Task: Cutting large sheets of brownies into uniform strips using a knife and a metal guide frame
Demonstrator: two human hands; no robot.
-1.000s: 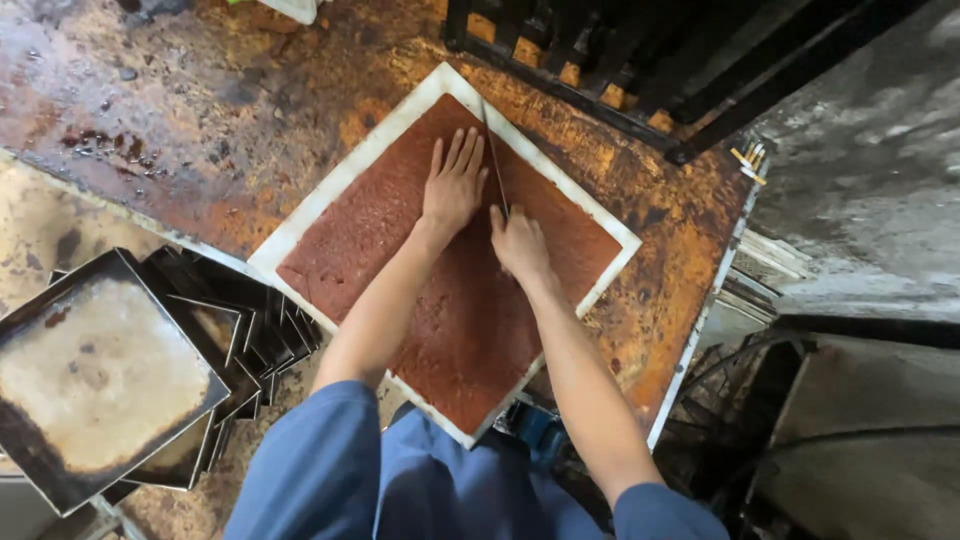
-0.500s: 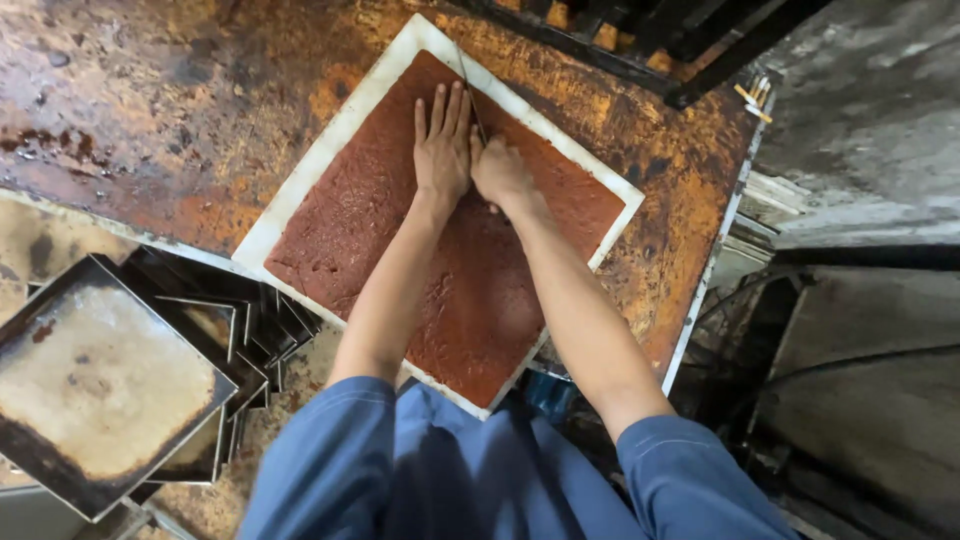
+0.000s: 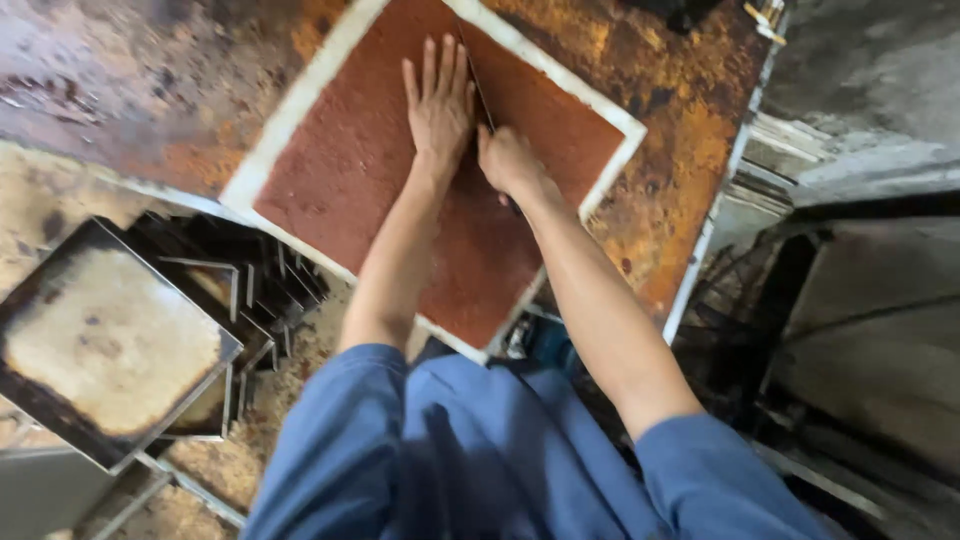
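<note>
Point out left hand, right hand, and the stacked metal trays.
left hand (image 3: 438, 100), head view, on the back of the hand, pressed flat on the red-brown slab.
right hand (image 3: 507, 160), head view, on the knuckles of the fist.
stacked metal trays (image 3: 105, 340), head view, on the top tray's pale floor.

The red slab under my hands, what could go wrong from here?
The left hand lies flat right beside the thin blade that the right hand grips, so a slip could nick the fingers. The red slab sits in a white-edged tray whose near corner reaches the table edge; hard pressing might shift it.
</note>
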